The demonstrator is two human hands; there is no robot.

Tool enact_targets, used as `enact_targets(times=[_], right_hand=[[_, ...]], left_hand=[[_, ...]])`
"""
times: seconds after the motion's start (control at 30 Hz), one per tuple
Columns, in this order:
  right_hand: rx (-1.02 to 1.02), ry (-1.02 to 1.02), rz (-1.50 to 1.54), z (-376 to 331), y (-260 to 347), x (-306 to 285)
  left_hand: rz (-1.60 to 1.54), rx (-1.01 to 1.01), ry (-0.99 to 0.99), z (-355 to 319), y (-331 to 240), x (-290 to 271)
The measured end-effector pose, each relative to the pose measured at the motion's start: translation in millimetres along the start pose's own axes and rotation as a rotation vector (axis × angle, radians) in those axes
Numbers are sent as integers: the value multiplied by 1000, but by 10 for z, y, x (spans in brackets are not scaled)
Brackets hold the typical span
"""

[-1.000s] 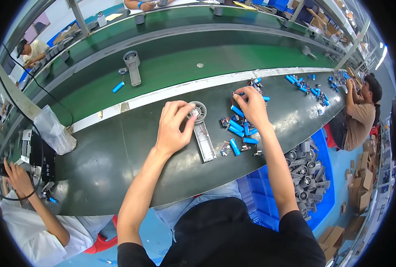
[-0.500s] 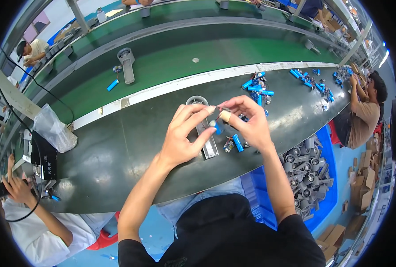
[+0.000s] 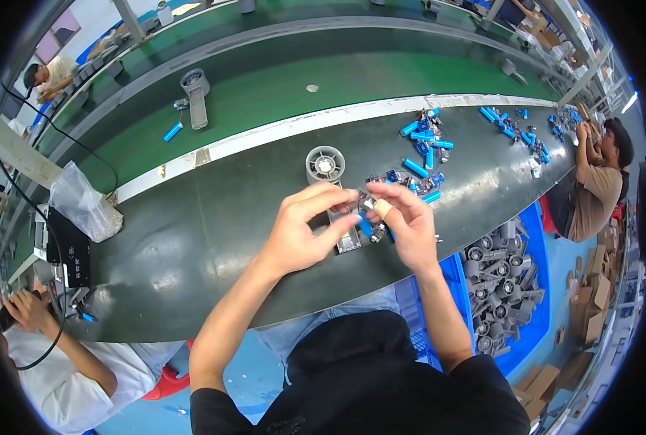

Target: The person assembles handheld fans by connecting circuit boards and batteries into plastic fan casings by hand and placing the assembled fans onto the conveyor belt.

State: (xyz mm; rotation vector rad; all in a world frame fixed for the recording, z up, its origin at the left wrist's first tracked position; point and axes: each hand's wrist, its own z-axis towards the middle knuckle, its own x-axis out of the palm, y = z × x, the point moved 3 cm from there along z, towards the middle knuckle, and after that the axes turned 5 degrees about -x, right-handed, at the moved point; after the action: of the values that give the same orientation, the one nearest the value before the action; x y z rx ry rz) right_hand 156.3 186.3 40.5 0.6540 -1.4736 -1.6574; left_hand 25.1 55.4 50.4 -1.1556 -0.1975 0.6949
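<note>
In front of me lies a grey handheld-fan housing [image 3: 325, 165], its round fan end pointing away and its open handle [image 3: 348, 241] toward me. Just over the handle, my right hand [image 3: 410, 226] pinches a small circuit board with wires [image 3: 366, 201]; one of its fingers wears a pale wrap. A blue cylindrical battery [image 3: 365, 226] shows below the board, close to my left thumb. My left hand [image 3: 305, 228] is curled from the other side, thumb and forefinger at the board and wires. What its fingertips grip is too small to tell.
Blue batteries with boards [image 3: 424, 141] lie heaped right of the housing. A blue bin [image 3: 544, 290] of grey housings stands lower right. Beyond the white ledge, a green belt [image 3: 265, 101] carries another housing [image 3: 196, 90]. People work on both sides; a plastic bag [image 3: 83, 203] is at left.
Both hands have come slightly nearer to me with the board, uncovering the housing's round fan end. On the belt, the housing and its battery have shifted left.
</note>
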Motion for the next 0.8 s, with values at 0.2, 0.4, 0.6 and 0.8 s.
enact_targets(times=[0.2, 0.4, 0.6, 0.8], right_hand=[[6, -65, 58, -116, -37, 46], [92, -64, 39, -47, 27, -143], [82, -61, 15, -52, 71, -245], [135, -74, 0, -40, -19, -167]], left_hand=[[143, 77, -82, 29, -7, 172], [248, 106, -75, 20, -12, 77], [508, 47, 92, -11, 50, 62], [581, 86, 60, -14, 178, 106]])
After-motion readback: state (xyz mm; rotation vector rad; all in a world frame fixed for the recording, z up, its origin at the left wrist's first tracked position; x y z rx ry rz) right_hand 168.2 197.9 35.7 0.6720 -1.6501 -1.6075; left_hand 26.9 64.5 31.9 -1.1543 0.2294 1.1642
